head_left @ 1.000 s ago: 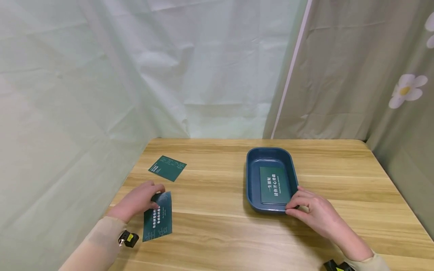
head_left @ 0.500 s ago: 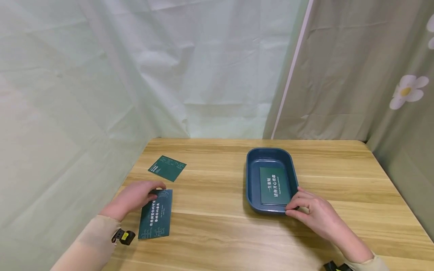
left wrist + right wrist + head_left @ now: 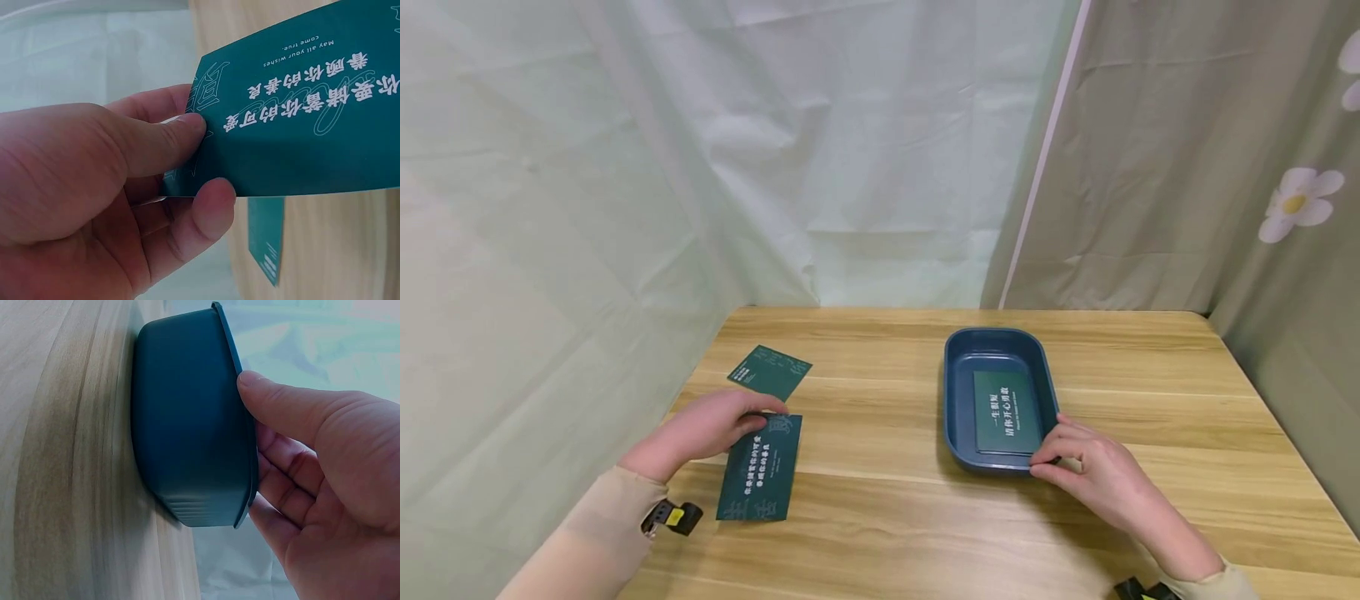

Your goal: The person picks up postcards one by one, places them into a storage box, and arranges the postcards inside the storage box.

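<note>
Between thumb and fingers, my left hand (image 3: 722, 429) pinches one end of a dark green card (image 3: 763, 475) with white printed lines. The left wrist view shows the thumb on the printed face of that card (image 3: 294, 137) and fingers behind it. At the near right corner of a blue rectangular tray (image 3: 953, 400), my right hand (image 3: 1093, 471) grips the rim. From the right wrist view, the thumb lies on the outer rim of the tray (image 3: 187, 412) with fingers curled over inside. A green printed card (image 3: 1000, 408) lies flat in the tray.
Another green card (image 3: 772, 372) lies on the wooden table (image 3: 880, 517) at the far left, just beyond my left hand. Pale curtains (image 3: 880, 167) hang behind the table and along its sides.
My left hand first drew the card slightly left and turned its face up more, then moved it right. The right hand and tray stay in place.
</note>
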The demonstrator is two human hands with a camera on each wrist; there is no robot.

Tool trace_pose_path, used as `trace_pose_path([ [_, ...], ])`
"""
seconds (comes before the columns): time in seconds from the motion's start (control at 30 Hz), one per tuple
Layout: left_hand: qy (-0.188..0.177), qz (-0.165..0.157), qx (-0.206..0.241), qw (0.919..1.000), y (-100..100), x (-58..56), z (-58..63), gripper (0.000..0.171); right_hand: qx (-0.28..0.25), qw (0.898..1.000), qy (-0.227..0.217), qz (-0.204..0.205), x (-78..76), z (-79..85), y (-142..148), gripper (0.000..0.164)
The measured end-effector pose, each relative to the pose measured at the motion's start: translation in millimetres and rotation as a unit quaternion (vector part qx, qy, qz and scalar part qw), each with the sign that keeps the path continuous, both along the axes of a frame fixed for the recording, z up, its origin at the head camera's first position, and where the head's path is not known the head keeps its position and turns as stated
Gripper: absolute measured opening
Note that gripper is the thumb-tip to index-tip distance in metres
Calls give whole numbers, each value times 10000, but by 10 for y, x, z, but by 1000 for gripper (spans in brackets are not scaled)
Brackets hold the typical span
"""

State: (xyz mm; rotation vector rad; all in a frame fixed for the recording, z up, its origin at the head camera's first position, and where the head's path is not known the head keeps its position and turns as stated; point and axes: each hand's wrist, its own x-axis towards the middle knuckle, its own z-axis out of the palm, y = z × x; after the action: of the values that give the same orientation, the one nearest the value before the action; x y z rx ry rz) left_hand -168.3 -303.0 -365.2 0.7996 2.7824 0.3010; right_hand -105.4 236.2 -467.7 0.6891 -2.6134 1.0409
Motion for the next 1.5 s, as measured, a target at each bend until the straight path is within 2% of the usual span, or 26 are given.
trace_pose_path([
  [0.13,-309,46,172,9994,100,-24,76,34,113,9999,-38,-62,-3,4,6,34],
  [0.23,-335,-38,249,9991,176,-43,132,35,145,9998,-100,-94,-2,10,10,33],
  [0.4,-110,-374,262,9989,301,-81,199,34,153,9998,-119,-91,0,14,7,34],
  [0.67,256,-758,93,9968,487,-184,237,36,98,9997,-241,-27,-11,26,-8,33],
  [0.8,367,-806,57,9961,621,-235,277,36,92,9993,-345,-61,-7,35,-6,32],
  [1.0,266,-797,139,9964,856,-290,358,38,67,9986,-507,-97,-2,40,-4,29],
  [1.33,386,-915,263,9947,1155,-359,480,45,85,9993,-363,16,-22,29,-14,32],
  [1.5,182,-906,381,9950,1307,-439,516,48,82,9992,-397,-13,-11,29,-13,31],
])
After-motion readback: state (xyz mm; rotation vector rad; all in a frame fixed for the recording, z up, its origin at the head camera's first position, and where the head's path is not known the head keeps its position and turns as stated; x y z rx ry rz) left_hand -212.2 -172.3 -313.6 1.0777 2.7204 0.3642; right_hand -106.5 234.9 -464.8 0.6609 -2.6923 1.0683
